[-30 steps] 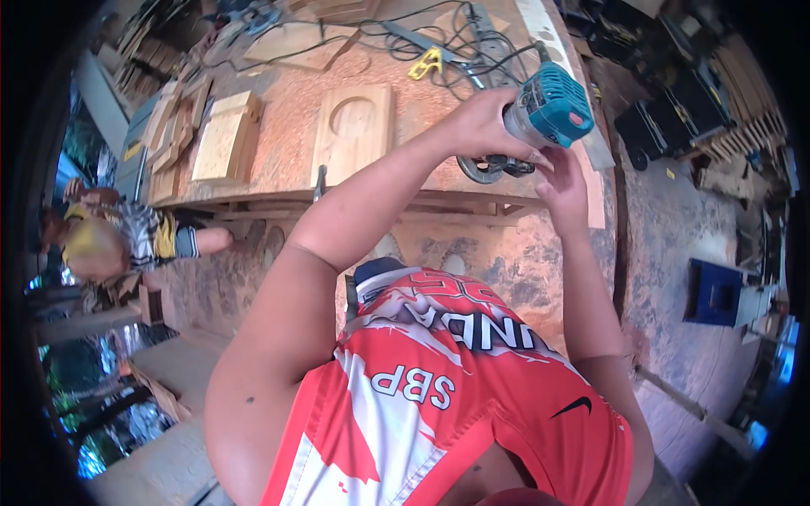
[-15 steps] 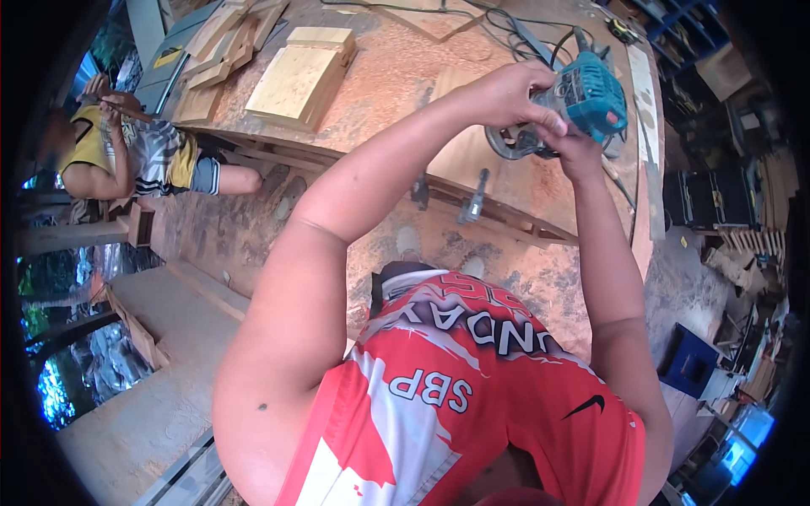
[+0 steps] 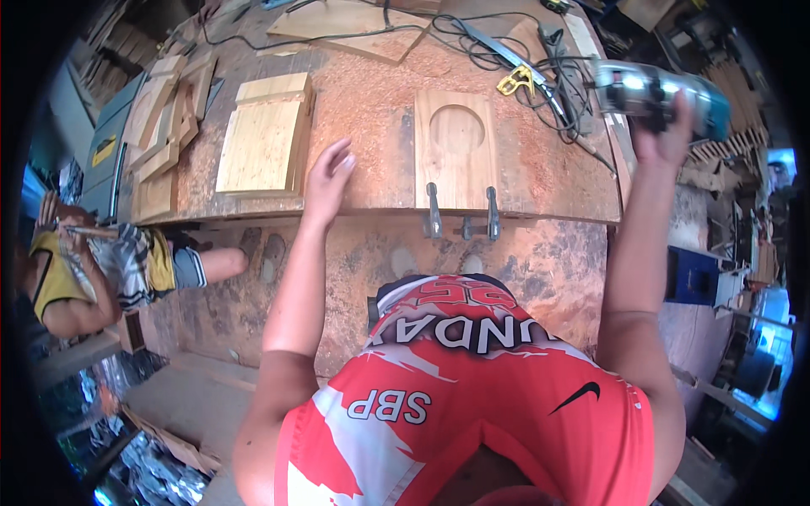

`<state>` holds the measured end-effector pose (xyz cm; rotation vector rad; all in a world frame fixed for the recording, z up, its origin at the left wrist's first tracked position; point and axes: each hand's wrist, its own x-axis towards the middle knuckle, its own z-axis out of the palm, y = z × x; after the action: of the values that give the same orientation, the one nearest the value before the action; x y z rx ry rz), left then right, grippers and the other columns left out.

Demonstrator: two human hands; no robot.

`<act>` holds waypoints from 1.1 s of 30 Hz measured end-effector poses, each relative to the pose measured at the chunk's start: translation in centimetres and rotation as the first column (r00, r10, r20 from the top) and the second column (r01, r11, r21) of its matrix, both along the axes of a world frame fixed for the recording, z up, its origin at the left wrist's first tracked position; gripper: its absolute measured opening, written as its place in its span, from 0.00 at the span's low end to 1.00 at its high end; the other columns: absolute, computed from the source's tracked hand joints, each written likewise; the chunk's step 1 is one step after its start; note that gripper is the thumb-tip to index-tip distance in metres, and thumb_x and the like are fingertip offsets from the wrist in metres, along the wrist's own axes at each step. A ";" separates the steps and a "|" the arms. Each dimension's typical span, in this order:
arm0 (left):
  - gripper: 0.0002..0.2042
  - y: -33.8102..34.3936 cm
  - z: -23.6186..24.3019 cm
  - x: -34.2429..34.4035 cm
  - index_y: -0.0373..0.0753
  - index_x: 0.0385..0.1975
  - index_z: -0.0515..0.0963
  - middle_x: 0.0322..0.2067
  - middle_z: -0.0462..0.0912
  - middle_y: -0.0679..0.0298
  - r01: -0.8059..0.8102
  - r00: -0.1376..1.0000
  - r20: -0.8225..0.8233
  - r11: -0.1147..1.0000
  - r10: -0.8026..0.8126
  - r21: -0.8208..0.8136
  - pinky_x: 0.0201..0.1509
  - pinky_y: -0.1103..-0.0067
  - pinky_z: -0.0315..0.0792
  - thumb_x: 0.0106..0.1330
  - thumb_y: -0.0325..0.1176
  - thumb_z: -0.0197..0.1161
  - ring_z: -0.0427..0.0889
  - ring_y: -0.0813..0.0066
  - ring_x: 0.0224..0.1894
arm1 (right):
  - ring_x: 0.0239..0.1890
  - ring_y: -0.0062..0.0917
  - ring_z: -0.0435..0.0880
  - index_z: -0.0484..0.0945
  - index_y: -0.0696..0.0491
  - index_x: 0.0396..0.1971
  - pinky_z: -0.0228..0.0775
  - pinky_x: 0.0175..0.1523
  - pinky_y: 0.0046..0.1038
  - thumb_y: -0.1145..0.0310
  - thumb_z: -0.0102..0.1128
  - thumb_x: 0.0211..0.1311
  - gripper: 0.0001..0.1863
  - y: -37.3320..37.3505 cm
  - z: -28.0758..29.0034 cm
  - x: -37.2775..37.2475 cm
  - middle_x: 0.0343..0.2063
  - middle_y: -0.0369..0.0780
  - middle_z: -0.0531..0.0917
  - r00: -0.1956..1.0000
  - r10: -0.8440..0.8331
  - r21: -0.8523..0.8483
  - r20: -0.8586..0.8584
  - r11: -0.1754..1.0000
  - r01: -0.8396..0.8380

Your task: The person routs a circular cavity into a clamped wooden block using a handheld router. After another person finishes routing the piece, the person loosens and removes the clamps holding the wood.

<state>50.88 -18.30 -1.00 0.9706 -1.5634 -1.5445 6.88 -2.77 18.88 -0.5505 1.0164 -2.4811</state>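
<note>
My right hand (image 3: pixel 665 135) grips a teal and silver power router (image 3: pixel 711 110), held on its side at the bench's right edge. My left hand (image 3: pixel 331 171) is off the tool, its fingers apart and slightly curled, just right of stacked pale wooden blocks (image 3: pixel 257 152). Between my hands lies a light wooden board (image 3: pixel 456 169) with a round recess, with two dark clamps (image 3: pixel 433 211) (image 3: pixel 493 211) at its near end. Right of this board are a long saw-like tool with a yellow handle (image 3: pixel 515 80) and tangled black cables (image 3: pixel 574 101).
The sawdust-covered workbench (image 3: pixel 371 105) holds wooden frame pieces (image 3: pixel 169 126) at left and a flat panel (image 3: pixel 346 34) at the back. A person in a yellow top (image 3: pixel 63 278) is at the left. A blue object (image 3: pixel 688 274) stands right of the bench on the floor.
My left hand has let go of the router and moved down and left. My right hand has carried the router rightward and turned it sideways, uncovering the recessed board and its clamps.
</note>
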 end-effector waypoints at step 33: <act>0.21 8.3 -4.9 3.9 0.33 0.57 0.68 0.51 0.76 0.58 -0.040 0.998 -0.034 0.967 0.050 0.250 0.60 0.76 0.66 0.66 0.33 0.59 0.74 0.71 0.55 | 0.41 0.22 0.81 0.78 0.59 0.42 0.73 0.49 0.24 0.68 0.77 0.44 0.24 -9.4 -18.7 10.2 0.39 0.38 0.83 0.748 0.290 0.419 -0.597 0.908 -0.017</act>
<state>54.73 -9.98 -5.87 1.0968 -1.3316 -1.7473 17.10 -12.19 0.18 -1.3546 1.5909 -1.8590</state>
